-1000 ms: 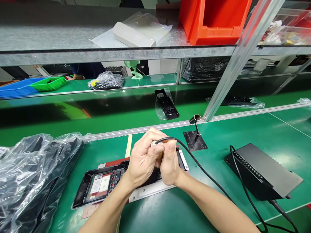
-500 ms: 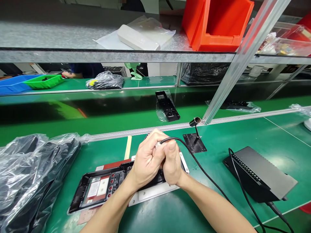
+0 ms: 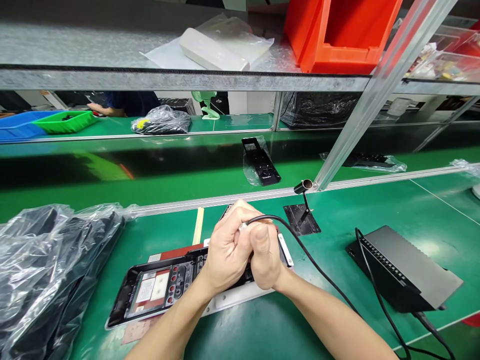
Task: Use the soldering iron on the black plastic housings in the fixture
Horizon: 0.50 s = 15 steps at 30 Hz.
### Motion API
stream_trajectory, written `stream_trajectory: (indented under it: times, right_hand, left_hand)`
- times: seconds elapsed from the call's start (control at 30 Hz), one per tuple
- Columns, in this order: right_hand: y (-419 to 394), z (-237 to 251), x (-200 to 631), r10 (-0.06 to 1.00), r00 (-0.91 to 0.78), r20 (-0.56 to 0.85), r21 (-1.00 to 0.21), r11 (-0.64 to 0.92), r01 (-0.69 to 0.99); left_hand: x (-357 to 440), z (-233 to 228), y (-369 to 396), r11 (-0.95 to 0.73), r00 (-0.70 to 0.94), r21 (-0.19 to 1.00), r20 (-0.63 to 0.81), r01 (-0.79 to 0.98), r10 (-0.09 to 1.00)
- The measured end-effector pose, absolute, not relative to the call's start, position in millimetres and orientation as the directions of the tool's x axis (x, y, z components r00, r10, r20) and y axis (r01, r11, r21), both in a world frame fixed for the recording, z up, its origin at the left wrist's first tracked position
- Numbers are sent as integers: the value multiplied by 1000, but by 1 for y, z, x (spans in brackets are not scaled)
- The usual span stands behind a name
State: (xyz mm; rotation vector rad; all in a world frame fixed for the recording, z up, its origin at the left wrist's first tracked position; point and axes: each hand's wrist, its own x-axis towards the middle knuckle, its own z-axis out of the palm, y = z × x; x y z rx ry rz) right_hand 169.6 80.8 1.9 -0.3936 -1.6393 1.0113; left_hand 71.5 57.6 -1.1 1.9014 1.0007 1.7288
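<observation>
Both my hands are clasped together over a black device housing (image 3: pixel 157 287) that lies in a flat fixture (image 3: pixel 232 300) on the green bench. My right hand (image 3: pixel 266 257) is fisted around a pen-like corded tool held upright; only its metal top (image 3: pixel 243 226) shows. My left hand (image 3: pixel 227 247) wraps around the right hand and the tool. The tool's black cable (image 3: pixel 318 267) arcs to the right across the mat. The tool's tip and the housing's right part are hidden under my hands.
A black power unit (image 3: pixel 408 272) sits at the right with cables. A small tool stand (image 3: pixel 304 212) stands behind my hands. Bagged black parts (image 3: pixel 48 270) pile up at the left. A bagged housing (image 3: pixel 260 162) lies on the conveyor. Overhead shelf holds an orange bin (image 3: pixel 337 35).
My clasped hands have stayed on the tool over the housing, shifting only slightly; the view has drifted a little.
</observation>
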Motion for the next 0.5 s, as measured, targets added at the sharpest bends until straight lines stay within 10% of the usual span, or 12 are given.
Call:
stream_trajectory:
  times: [0.5]
  right_hand:
    - [80,-1,168,771,-308,557,-829,500,-251]
  left_hand:
    - [74,3,60,-657,-3,710,680,255,733]
